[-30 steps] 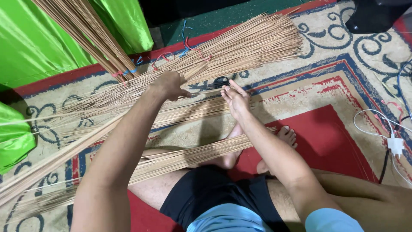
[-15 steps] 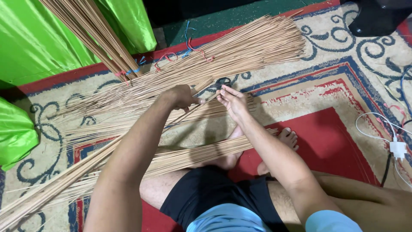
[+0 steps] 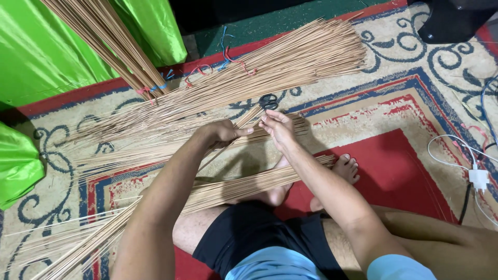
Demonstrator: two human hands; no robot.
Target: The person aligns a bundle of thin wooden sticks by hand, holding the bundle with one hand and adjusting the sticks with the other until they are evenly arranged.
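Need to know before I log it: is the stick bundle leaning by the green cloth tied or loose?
Tied. The stick bundle is cinched by red and blue ties, unlike the loose sticks fanned across the carpet.

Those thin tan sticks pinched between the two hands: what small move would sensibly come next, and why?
Probably draw the thin tan sticks toward the lap and lay them on the tan stick bundle across the legs. The left hand and right hand both pinch the same few sticks near their ends, lifted off the loose pile on the patterned carpet.
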